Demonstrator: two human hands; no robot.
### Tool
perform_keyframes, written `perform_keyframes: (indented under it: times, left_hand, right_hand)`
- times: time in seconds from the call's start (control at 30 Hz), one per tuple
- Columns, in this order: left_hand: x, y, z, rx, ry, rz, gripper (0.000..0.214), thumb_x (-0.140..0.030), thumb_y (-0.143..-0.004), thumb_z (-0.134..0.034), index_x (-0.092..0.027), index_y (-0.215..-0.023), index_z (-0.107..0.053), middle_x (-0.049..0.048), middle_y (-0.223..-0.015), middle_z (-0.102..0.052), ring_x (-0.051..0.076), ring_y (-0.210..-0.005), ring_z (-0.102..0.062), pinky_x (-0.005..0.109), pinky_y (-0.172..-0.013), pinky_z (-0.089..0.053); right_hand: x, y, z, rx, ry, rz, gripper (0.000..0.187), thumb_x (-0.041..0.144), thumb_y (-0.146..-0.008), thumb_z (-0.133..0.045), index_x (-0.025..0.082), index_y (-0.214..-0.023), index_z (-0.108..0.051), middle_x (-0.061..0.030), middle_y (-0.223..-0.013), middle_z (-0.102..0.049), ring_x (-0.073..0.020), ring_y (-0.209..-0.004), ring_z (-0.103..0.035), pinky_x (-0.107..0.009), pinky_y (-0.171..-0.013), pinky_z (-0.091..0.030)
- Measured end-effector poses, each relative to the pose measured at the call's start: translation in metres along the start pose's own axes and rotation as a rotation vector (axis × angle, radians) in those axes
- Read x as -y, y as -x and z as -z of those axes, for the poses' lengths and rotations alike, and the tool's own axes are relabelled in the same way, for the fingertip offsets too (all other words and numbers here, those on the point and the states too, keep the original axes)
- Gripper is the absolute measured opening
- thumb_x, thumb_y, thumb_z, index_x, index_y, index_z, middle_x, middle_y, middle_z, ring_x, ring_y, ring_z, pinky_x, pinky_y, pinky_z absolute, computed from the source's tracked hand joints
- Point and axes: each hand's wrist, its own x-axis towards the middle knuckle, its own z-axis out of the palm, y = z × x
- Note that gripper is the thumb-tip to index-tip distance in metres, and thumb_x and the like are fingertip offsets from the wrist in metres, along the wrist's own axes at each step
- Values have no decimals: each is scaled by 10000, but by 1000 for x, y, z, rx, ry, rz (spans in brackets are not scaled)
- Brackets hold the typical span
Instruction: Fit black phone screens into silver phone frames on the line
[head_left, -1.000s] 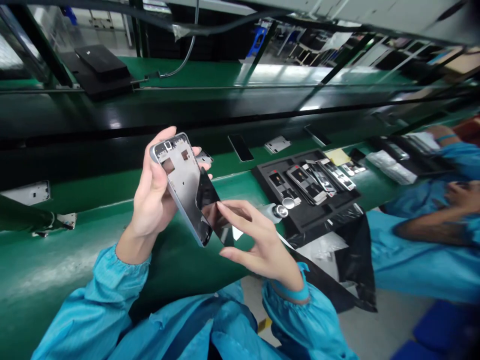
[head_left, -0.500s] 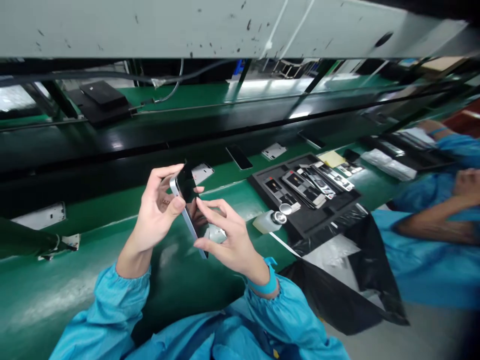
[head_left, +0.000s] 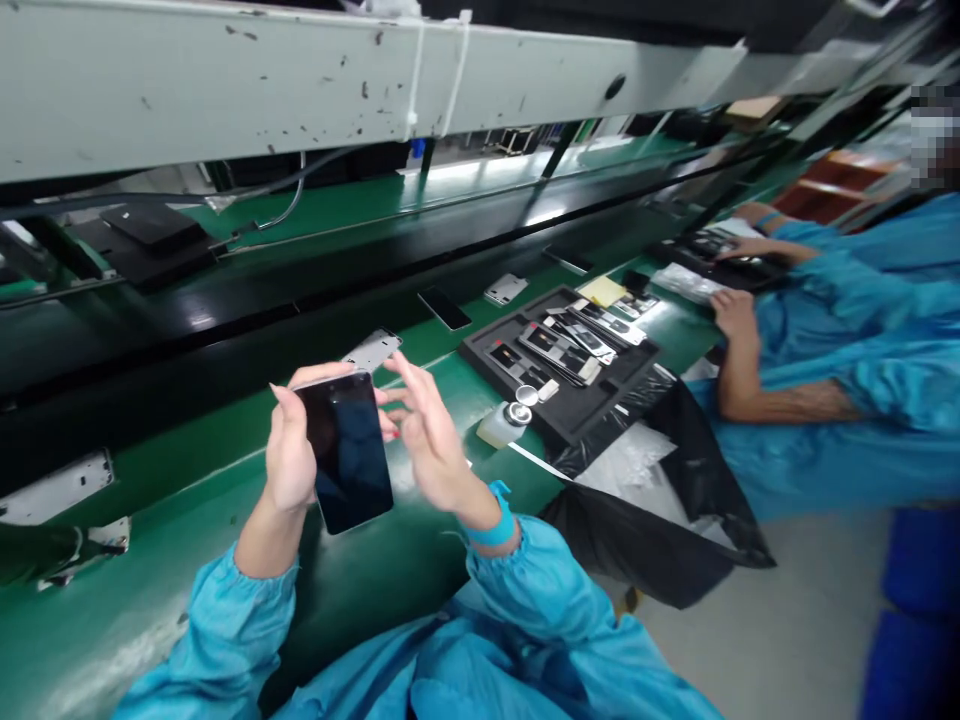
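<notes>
My left hand (head_left: 289, 455) is closed round the left edge of a phone (head_left: 346, 450), held upright over the green bench with its glossy black screen facing me. My right hand (head_left: 431, 440) is just right of the phone, fingers stretched and apart, fingertips near its upper right edge; it holds nothing. Both of my sleeves are blue.
A black tray (head_left: 600, 385) of phone parts lies to the right, with a small white bottle (head_left: 504, 424) at its near corner. A black bag (head_left: 645, 520) hangs off the bench edge. A phone frame (head_left: 373, 349) and a dark phone (head_left: 444, 308) lie farther back. A co-worker's arm (head_left: 780, 400) works at right.
The phone has turned from its open grey back to its black screen facing me. My right hand has come off the black panel and opened. The view has swung right.
</notes>
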Motion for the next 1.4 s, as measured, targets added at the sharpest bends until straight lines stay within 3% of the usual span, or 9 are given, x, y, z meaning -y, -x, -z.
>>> perform_keyframes:
  times: [0.07,0.2,0.37,0.47,0.57,0.7,0.87,1.07,1.4]
  left_hand:
    - [2,2,-1,99,-8,76,674,-825,-999,-504,-227,-1146,-777,96,-902,-820,292,-780,-823,484,-741,-717]
    - [2,10,-8,153,-37,85,576,-720,-1058,-515,-230,-1143,-806,78,-892,-823,273,-780,-816,447,-776,-697]
    - [2,14,-17,13,-220,-40,547,-678,-1057,-573,-189,-1049,-817,76,-948,-830,215,-816,-795,332,-782,-655]
    - [1,4,-11,-160,-197,-107,563,-728,-1011,-617,-190,-1039,-778,78,-977,-831,216,-860,-801,330,-813,-661]
    - [-10,-11,1,-276,-7,-100,548,-756,-1028,-543,-228,-1087,-678,74,-908,-830,234,-709,-794,373,-675,-675]
    - [-26,-19,7,-371,104,-90,540,-730,-1088,-406,-236,-1101,-623,99,-877,-826,230,-643,-782,340,-587,-654]
    - [-23,-17,-2,-452,141,-67,546,-716,-1105,-368,-227,-1171,-603,92,-875,-814,217,-641,-771,330,-594,-651]
    - [-15,-20,-5,-485,128,-112,483,-711,-1099,-427,-263,-1195,-580,45,-895,-807,184,-679,-766,306,-648,-648]
    - [6,-34,11,-567,38,-141,565,-775,-1078,-313,-309,-1162,-621,3,-933,-814,202,-753,-781,379,-739,-670]
  right_hand:
    - [7,-8,7,67,-111,-139,844,864,-1038,-340,148,-1242,-738,-59,-876,-676,-139,-625,-595,-283,-567,-555]
    - [17,-13,15,117,-187,-243,749,918,-977,-425,226,-709,-525,69,-460,-446,-95,-391,-427,-233,-412,-356]
    - [23,-15,15,113,-184,-183,714,866,-991,-505,228,-669,-495,72,-458,-441,-89,-391,-428,-232,-420,-326]
    - [20,-12,14,120,-216,-179,687,860,-983,-531,204,-793,-608,35,-653,-579,-112,-578,-567,-230,-552,-477]
    - [11,0,12,332,-228,-243,697,849,-1021,-453,194,-900,-661,-37,-903,-713,-159,-801,-675,-292,-737,-590]
    - [-6,17,6,519,-219,-271,743,835,-1048,-395,188,-798,-660,-35,-713,-699,-151,-648,-651,-276,-629,-547]
    - [-28,22,-8,388,-237,-280,822,915,-970,-438,216,-547,-532,31,-427,-472,-87,-393,-421,-238,-447,-374]
    - [-48,22,-22,372,-294,-335,816,928,-882,-571,205,-503,-563,34,-392,-432,-93,-396,-424,-239,-442,-332]
    - [-44,7,-30,575,-551,-436,704,833,-873,-708,149,-704,-696,-3,-566,-651,-113,-491,-594,-246,-524,-509]
